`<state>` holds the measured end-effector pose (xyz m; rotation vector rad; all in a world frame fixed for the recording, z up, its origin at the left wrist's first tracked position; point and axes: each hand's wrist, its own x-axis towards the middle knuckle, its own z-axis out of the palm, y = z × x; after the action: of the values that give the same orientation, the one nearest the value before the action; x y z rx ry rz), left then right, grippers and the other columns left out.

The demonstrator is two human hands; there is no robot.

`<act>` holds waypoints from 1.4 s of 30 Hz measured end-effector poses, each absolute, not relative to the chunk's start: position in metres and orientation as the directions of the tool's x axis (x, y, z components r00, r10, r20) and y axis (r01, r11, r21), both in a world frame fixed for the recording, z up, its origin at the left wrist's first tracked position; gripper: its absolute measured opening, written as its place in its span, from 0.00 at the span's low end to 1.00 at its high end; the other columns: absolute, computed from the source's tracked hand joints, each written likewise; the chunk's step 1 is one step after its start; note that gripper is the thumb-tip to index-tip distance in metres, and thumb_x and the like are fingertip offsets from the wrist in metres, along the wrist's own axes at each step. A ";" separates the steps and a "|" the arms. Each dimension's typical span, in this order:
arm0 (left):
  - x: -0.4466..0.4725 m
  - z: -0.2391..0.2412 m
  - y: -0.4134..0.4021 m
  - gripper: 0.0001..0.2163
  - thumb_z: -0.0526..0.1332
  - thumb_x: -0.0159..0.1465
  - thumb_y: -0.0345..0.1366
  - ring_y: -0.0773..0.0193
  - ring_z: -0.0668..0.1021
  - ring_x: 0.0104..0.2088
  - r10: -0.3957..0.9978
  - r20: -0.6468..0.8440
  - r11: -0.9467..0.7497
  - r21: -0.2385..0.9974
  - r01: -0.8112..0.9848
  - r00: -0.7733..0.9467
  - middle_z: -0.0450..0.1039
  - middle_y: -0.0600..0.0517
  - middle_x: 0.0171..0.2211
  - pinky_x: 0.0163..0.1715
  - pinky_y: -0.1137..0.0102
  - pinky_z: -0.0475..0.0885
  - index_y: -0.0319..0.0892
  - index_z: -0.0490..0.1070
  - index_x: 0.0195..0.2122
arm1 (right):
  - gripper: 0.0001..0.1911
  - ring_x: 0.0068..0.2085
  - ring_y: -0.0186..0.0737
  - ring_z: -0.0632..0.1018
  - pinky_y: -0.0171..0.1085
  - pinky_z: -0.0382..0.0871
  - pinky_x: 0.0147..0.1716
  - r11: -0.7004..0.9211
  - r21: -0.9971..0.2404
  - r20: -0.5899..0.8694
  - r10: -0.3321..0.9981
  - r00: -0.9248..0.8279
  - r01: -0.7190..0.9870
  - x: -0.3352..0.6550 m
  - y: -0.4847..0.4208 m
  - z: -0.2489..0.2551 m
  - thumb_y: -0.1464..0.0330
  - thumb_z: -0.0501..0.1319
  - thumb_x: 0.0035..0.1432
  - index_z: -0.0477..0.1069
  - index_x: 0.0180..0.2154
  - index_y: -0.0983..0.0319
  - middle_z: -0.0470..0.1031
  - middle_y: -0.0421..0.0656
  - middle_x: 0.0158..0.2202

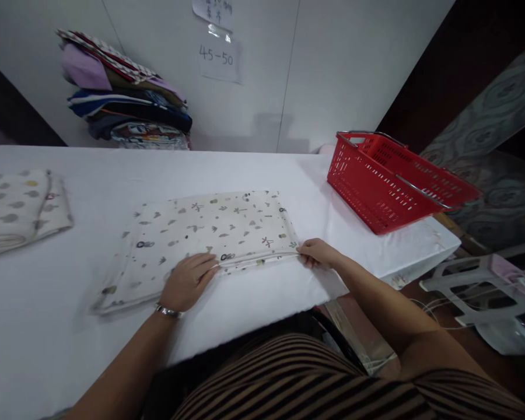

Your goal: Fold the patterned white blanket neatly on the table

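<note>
Left hand: the left hand (187,281) is lying palm down on the near edge of the printed cloth (210,233), fingers (207,269) stretched out and close together, gripping nothing; the flat press is likely pinning the layers so they do not slide.
Wrist: a metal bracelet (168,311) is sitting just behind that hand.
Right hand: the right hand (318,253) is meeting the cloth's near right corner, its fingers seemingly pinched together on the hem, though the view is too small to be sure.
Printed cloth: it is lying folded flat at the middle of the desk (48,291), near the front edge, within reach of both hands.
Second cloth: another folded cloth (17,207) is resting well apart at the left.
Basket: a red basket (367,192) is standing at the desk's right end, tilted.
Far wall: a stack of folded clothes (126,111) is leaning against it, beside a paper note (219,58).
</note>
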<state>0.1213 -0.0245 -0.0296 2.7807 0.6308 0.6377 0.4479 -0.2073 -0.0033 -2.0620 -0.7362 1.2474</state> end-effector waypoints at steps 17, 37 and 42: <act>0.123 -0.024 -0.028 0.15 0.52 0.63 0.43 0.58 0.74 0.46 0.453 0.399 -0.884 0.319 0.342 0.797 0.75 0.49 0.44 0.47 0.61 0.69 0.44 0.75 0.39 | 0.10 0.13 0.24 0.61 0.26 0.50 0.11 -0.621 -0.765 -0.480 0.728 0.490 0.173 0.443 -0.201 0.000 0.68 0.63 0.50 0.65 0.22 0.62 0.66 0.34 0.13; 0.119 -0.030 -0.035 0.15 0.51 0.63 0.44 0.57 0.73 0.49 0.445 0.359 -0.887 0.300 0.350 0.820 0.73 0.48 0.47 0.50 0.58 0.67 0.45 0.74 0.42 | 0.09 0.16 0.31 0.68 0.29 0.60 0.16 -0.585 -0.789 -0.411 0.731 0.544 0.190 0.447 -0.210 0.000 0.70 0.62 0.49 0.60 0.29 0.60 0.64 0.32 0.14; 0.117 -0.029 -0.039 0.14 0.51 0.64 0.42 0.58 0.72 0.49 0.439 0.362 -0.892 0.282 0.353 0.822 0.73 0.48 0.47 0.50 0.59 0.67 0.43 0.73 0.43 | 0.13 0.27 0.35 0.72 0.32 0.64 0.27 -0.567 -0.519 -0.192 0.807 0.559 0.640 0.445 -0.215 0.005 0.68 0.63 0.49 0.66 0.38 0.61 0.73 0.40 0.28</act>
<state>0.1168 -0.0390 -0.0286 2.8032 0.6165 0.6294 0.4449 -0.2148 0.0046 -2.4047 -1.1761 0.5852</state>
